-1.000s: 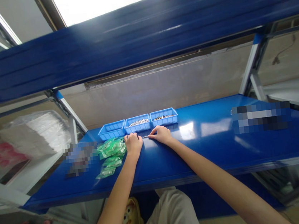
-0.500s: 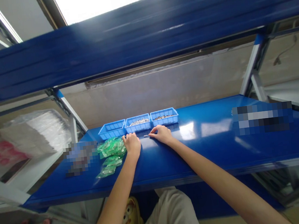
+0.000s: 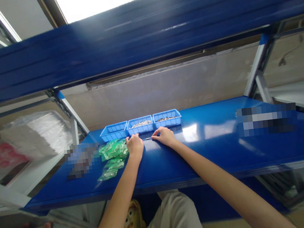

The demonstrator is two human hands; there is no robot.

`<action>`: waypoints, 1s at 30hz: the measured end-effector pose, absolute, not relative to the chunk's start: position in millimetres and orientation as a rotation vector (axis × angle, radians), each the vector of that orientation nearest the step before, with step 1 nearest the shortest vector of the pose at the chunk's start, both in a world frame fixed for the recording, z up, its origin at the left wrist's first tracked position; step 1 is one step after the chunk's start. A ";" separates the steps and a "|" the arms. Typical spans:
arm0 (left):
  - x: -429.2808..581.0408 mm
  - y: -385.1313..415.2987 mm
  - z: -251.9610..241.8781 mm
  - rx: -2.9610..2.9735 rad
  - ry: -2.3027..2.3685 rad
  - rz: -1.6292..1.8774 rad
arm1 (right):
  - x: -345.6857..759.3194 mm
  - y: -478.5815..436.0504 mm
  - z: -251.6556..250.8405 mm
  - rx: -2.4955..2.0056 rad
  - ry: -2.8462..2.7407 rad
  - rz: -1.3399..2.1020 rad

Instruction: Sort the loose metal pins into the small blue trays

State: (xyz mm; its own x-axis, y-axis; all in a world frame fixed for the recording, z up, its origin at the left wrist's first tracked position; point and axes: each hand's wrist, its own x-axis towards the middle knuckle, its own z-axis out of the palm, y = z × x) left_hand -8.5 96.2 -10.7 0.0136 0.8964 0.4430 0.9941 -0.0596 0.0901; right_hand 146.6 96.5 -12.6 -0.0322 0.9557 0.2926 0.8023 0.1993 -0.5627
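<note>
My left hand (image 3: 135, 145) rests on the blue shelf (image 3: 213, 147) with its fingers curled shut, right beside a pile of small green plastic bags (image 3: 114, 150). What its fingers hold, if anything, is hidden. My right hand (image 3: 165, 135) lies just to the right, its fingertips pinching a small metal screw (image 3: 148, 138) that lies on the shelf between the two hands. Behind the hands stand three small blue trays: the left tray (image 3: 113, 132) looks empty, the middle tray (image 3: 140, 125) and the right tray (image 3: 167, 118) hold metal parts.
More green bags (image 3: 111, 170) lie toward the shelf's front edge. A blurred object (image 3: 81, 159) sits left of the bags and another blurred object (image 3: 266, 118) at the right. A blue upper shelf (image 3: 143, 38) hangs overhead. A neighbouring rack at the left holds white packets (image 3: 36, 136).
Both hands stay almost in place. The left hand has shifted slightly left and back toward the green bags; the right hand still pinches the screw.
</note>
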 end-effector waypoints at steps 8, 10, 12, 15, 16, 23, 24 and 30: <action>-6.4 97.1 -6.8 -2.257 -1.910 -0.723 | 146.9 95.7 -12.6 -1.635 -1.883 0.310; -4.8 98.4 -7.4 -2.324 -1.888 -0.795 | 147.1 95.7 -12.9 -1.636 -1.887 0.301; -3.3 100.3 -9.3 -2.371 -1.880 -0.867 | 147.1 95.6 -12.9 -1.635 -1.875 0.297; -2.8 103.6 -13.2 -2.372 -1.891 -0.906 | 146.7 94.8 -11.9 -1.630 -1.829 0.323; -3.2 104.7 -14.3 -2.361 -1.898 -0.903 | 146.5 94.6 -11.4 -1.628 -1.812 0.336; -5.1 109.5 -17.0 -2.369 -1.954 -0.994 | 146.7 95.9 -9.1 -1.575 -1.689 0.436; -5.0 109.8 -17.2 -2.355 -1.964 -0.985 | 146.7 96.2 -8.9 -1.579 -1.667 0.448; -5.3 108.8 -17.4 -2.360 -1.956 -0.910 | 147.5 97.6 -10.0 -1.573 -1.610 0.472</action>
State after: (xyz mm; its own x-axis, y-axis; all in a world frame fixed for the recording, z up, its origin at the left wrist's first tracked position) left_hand -5.3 108.8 -17.4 0.0902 0.9180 0.3861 0.8865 -0.2507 0.3890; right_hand 147.5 97.6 -10.0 0.1129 0.9510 0.2879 0.6447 0.1504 -0.7495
